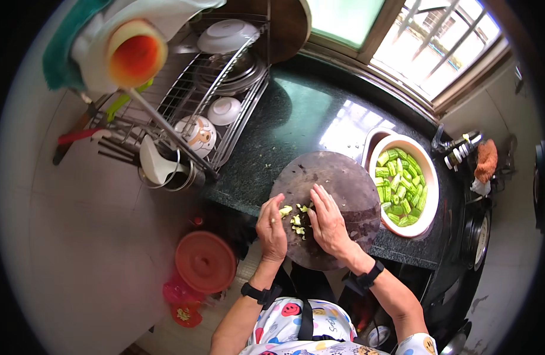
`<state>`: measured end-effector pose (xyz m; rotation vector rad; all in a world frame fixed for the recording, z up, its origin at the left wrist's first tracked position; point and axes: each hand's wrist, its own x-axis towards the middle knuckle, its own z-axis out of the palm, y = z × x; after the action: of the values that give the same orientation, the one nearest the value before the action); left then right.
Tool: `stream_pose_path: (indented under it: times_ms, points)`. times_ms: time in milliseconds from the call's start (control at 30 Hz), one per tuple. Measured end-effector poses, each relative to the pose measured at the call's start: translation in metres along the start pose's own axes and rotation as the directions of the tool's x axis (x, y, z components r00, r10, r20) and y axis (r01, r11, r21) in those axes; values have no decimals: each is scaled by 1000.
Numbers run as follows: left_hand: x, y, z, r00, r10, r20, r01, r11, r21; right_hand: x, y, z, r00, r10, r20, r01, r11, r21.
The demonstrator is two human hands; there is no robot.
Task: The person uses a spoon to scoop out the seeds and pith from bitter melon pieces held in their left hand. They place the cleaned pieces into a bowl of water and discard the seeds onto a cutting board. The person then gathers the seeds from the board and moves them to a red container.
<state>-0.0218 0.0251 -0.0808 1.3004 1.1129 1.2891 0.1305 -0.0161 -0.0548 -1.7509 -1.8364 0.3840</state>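
A round, dark-stained chopping board (325,173) lies at the counter's front edge. Small pale-green vegetable scraps (296,220) are scattered on its near left part. My left hand (272,230) rests at the board's left edge, palm turned inward, and its fingertips are beside a larger scrap. Across the scraps, my right hand (328,219) is over the board with its fingers stretched out and close together. Neither hand appears to grip anything. Right of the board, a pale basin (433,195) holds many ridged green gourd pieces (401,186).
A metal dish rack (237,142) with bowls and plates stands at the left on the dark stone counter (299,102). Below it, a reddish-brown lidded bucket (205,262) is on the floor beside a red bag (185,315) with scraps. A faucet (459,142) is beyond the basin.
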Motion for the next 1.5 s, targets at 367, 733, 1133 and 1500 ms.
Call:
stream_pose_path:
  times_ms: [367, 733, 1133, 1500]
  points:
    - [-53, 15, 8, 995, 42, 95, -43, 999, 11, -38, -7, -3, 979, -195, 56, 183, 968, 173]
    - [-88, 0, -40, 792, -582, -186, 272, 609, -745, -11, 10, -9, 989, 131, 71, -144, 960, 240]
    - [-84, -62, 4, 707, -690, -152, 84, 295, -952, -14, -18, 6, 974, -119, 191, 81, 977, 196]
    - [-85, -57, 7, 726, -660, -194, 27, 310, -950, -17, -32, -8, 974, -198, 110, 154, 935, 319]
